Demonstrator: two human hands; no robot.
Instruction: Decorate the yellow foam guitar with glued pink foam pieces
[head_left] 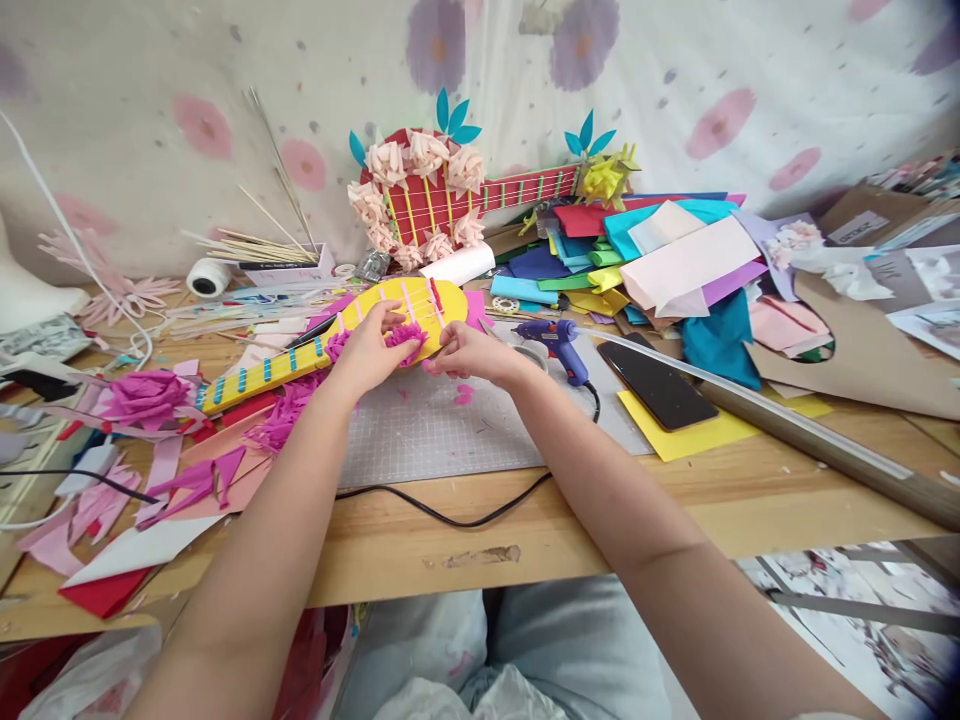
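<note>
A yellow paper guitar (448, 300) lies slanted across the grey cutting mat (435, 440), its neck with blue strips pointing left. Magenta crepe-paper flowers (406, 342) sit along the near edge of its body. My left hand (369, 350) rests over the body with thumb and fingers apart, the thumb touching a flower. At the near right edge of the body, my right hand (474, 355) has its fingertips pinched together; whatever is between them is too small to make out. Magenta scraps (463, 394) lie on the mat below. A purple glue gun (556, 348) lies right of my right hand.
Behind stands a red paper guitar (431, 205) with pale pink roses. Coloured paper (675, 250) is heaped at the right, near a black phone (660, 385) and a long bar (780, 420). A black cable (450, 520) crosses the front. Magenta paper (202, 480) litters the left.
</note>
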